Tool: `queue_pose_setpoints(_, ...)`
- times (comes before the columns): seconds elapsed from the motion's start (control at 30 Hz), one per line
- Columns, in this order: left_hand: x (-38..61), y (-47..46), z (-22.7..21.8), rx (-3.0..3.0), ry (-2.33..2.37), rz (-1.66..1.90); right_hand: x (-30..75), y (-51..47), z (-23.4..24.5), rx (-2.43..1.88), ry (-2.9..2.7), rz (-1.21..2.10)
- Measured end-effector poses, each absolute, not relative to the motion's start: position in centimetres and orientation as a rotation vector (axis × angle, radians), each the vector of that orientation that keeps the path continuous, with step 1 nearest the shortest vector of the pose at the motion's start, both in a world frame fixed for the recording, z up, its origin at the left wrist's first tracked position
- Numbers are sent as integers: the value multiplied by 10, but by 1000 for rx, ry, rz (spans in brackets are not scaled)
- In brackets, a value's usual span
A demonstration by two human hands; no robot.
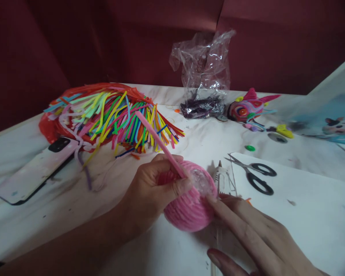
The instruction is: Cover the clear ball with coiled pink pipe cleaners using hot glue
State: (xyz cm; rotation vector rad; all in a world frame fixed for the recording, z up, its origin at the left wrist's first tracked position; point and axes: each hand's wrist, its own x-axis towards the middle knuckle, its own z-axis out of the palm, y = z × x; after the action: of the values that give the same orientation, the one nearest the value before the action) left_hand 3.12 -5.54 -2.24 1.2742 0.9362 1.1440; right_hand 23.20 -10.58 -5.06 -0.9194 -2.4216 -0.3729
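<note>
My left hand [155,188] is closed round a pink fuzzy ball [189,209] wound from pipe cleaner, thumb pinning a loose pink pipe cleaner [158,140] that sticks up and left from it. A clear bare patch [201,180] shows at the ball's top. My right hand [255,237] lies to the right with fingers stretched out, the forefinger tip touching the ball's right side. It holds nothing.
A heap of coloured pipe cleaners [115,117] lies on a red bag at the back left, a phone [37,168] beside it. Scissors [254,174] and a small clipper [220,176] rest by white paper [304,207]. A clear plastic bag [204,73] and a colourful pipe-cleaner figure [247,109] stand behind.
</note>
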Motion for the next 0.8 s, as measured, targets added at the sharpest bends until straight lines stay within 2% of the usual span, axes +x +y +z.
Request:
queue_pose_setpoints(0.63, 23, -55, -23, 1377, 955, 987, 229, -102, -56, -775, -2376, -400)
queue_pose_setpoints(0.8, 19, -51, -21, 1368, 856, 920, 225, -105, -48, -919, -2375, -338)
